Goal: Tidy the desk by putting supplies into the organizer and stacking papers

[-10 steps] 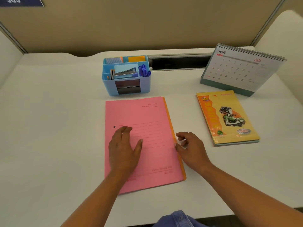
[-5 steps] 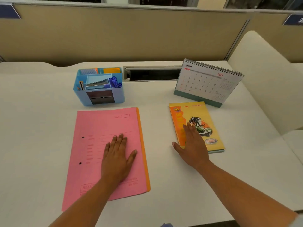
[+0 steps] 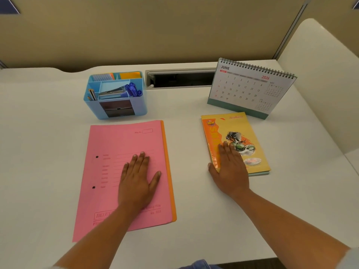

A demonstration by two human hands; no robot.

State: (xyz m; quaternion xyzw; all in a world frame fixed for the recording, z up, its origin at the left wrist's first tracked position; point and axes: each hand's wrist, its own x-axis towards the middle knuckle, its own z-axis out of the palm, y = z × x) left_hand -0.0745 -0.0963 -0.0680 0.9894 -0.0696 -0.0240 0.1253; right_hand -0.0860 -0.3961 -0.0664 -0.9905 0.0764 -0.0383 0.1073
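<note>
both hands spread flat: left hand (image 3: 138, 179) on pink folder (image 3: 124, 171), right hand (image 3: 230, 167) on yellow notebook (image 3: 242, 133).

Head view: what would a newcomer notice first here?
A bright pink file folder lies left of centre, the left hand flat on it. To its right, the right hand rests on a yellow notebook; behind stand a blue desk organizer and a June desk calendar.

Desk calendar (image 3: 250, 88) (June 2026) stands beside a cable slot (image 3: 180, 79).
</note>
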